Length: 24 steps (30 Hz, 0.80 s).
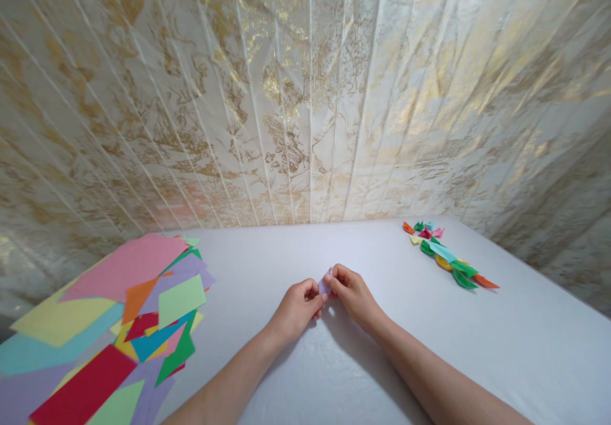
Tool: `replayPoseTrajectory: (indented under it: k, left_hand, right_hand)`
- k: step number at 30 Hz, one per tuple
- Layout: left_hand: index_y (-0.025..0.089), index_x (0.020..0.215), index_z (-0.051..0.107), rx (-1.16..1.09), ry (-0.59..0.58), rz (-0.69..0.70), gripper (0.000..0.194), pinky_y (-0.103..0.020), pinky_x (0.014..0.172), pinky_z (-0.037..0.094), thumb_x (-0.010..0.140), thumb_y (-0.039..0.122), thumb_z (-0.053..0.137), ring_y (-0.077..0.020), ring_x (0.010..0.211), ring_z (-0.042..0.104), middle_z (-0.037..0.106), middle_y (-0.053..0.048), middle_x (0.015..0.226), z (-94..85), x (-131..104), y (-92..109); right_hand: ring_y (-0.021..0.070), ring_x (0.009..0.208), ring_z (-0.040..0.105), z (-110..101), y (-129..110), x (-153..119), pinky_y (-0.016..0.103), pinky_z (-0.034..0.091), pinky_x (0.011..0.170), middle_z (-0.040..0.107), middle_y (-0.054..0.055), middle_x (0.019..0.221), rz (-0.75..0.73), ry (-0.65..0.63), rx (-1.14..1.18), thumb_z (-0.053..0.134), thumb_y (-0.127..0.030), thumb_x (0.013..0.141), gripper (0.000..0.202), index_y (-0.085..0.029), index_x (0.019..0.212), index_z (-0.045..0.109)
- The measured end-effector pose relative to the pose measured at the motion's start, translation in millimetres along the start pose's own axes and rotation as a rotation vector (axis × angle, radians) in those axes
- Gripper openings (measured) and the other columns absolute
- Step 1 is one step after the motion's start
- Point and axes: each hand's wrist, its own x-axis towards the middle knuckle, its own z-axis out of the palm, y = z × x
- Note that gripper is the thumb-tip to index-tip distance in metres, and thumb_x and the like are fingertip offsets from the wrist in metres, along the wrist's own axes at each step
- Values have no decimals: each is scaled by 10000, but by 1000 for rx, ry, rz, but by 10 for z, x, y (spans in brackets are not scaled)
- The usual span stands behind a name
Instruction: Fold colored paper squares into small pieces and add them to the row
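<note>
Near the middle of the white table, a small folded piece of lilac paper [324,284] is pinched between both hands. My left hand [298,307] grips its left and lower side with thumb and fingers pressed together. From the right, my right hand [352,291] is closed on its upper right part. One pointed tip of the paper sticks up between the fingers. Most of the folded paper is hidden by the fingers, so its full shape cannot be made out.
Loose coloured paper sheets and cut pieces [128,266] lie overlapping on the left of the table [258,253]. Several small folded paper pieces [443,251] in green, orange, yellow, pink and light blue lie at the back right. A gold-patterned curtain [286,126] hangs behind the table.
</note>
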Motion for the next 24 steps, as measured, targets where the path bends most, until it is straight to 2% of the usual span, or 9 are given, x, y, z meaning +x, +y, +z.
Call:
replayPoseTrajectory:
  k: [6,13,19,24]
  left_hand:
    - [195,642,474,42,-10,40,231,-227,518,356,713,336,642,-99,510,475,509,54,541,14,-31,45]
    - [199,664,484,43,-15,-73,288,-231,469,384,740,440,622,-110,479,520,582,16,611,77,-77,18]
    - [191,701,535,103,25,87,215,-228,532,373,779,375,614,-114,543,485,518,48,594,64,-84,14]
    - [185,695,555,80,81,57,255,-231,527,349,800,416,578,-116,520,462,493,47,562,36,-54,24]
  right_hand:
    - [122,529,453,-7,-4,-5,247,353,526,500,-31,534,38,22,1,575,-567,810,425,-199,615,489]
    - [125,495,458,-5,17,-13,245,348,499,505,-22,500,47,86,-47,523,-642,827,504,-199,589,500]
    - [133,538,456,-5,44,-24,257,348,542,505,-20,539,-14,97,-124,521,-534,873,438,-197,593,515]
    - [132,563,450,34,-3,-63,252,343,552,490,-29,572,-34,45,-112,509,-453,892,370,-198,625,520]
